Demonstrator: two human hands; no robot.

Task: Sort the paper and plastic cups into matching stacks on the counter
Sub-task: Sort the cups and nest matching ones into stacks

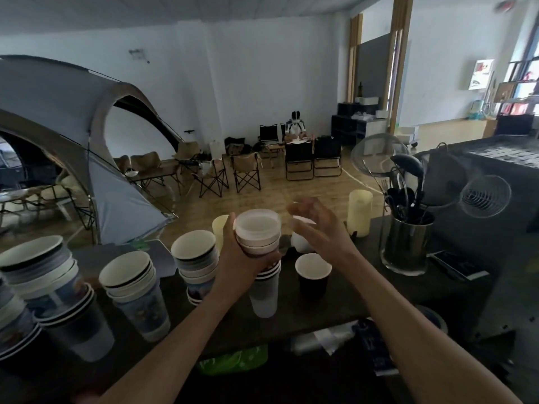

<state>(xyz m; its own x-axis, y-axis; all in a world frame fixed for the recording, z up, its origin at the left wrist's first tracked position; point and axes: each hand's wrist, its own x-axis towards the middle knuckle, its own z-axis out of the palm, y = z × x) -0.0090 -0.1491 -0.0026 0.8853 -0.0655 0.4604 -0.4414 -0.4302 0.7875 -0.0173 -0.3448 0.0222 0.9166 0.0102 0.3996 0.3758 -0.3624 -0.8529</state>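
My left hand (236, 258) grips a short stack of translucent plastic cups (258, 230), held above a taller mixed stack (264, 293) on the dark counter (344, 304). My right hand (318, 225) hovers just right of the held cups, fingers spread, holding nothing. Left of these stand stacks of printed paper cups (195, 258), (134, 287) and a leaning mixed stack (43, 275). A single black paper cup (312, 275) stands upright below my right hand. A white cup (302, 242) sits partly hidden behind that hand.
A steel holder of black utensils and strainers (408, 240) stands at the right, with a pale cylinder (359, 212) behind the counter edge. A phone-like flat item (458, 265) lies beside the holder. A green packet (233, 360) and plastic wrap (329, 336) lie below the counter front.
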